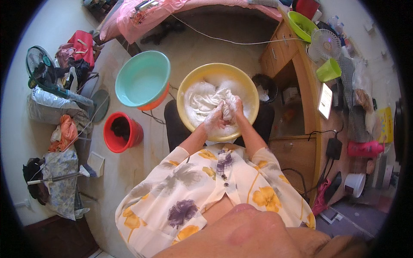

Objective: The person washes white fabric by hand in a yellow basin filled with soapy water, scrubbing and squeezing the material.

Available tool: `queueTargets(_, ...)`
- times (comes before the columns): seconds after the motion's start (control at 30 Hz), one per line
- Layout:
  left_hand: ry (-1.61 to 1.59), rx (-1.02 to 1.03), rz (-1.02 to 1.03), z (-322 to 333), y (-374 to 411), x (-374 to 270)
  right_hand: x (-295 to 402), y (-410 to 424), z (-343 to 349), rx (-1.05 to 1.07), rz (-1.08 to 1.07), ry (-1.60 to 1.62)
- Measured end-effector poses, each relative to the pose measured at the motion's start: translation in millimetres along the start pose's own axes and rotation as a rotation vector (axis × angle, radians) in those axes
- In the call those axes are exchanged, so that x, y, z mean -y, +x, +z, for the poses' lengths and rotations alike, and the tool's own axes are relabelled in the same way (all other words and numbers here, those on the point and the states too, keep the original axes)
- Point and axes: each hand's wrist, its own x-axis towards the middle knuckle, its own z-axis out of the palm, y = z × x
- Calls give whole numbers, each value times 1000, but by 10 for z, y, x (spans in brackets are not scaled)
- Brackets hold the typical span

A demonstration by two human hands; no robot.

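Between my knees stands a yellow plastic basin [216, 66] with white suds [246, 93] in it. A wet white cloth garment [203, 102] lies bunched in the foam, and part of it rises into my hands. My left hand [214, 117], soapy up to the wrist, grips the cloth from the near side. Close beside it, my right hand [238, 107] is closed around a twisted fold of the same cloth. Some fingers are hidden by the fabric and foam.
A teal basin [142, 79] rests on an orange container [156, 101] to the left. Nearer stands a red bucket [119, 146] with dark cloth inside. Right of the yellow basin are a black bin [265, 82] and a wooden desk [292, 142]. A white cable [219, 39] hangs across the far side.
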Motion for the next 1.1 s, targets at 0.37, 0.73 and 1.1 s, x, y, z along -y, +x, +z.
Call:
queueTargets(0.37,-629,141,70,304,-163,-200,451,-221,39,-131,-143,-158)
queueTargets(0.73,-435,125,191,20,129,65,426,-182,291,-160,-94,-216)
queueTargets(1.1,-401,-3,77,16,177,135,93,0,298,-216,-11,-289)
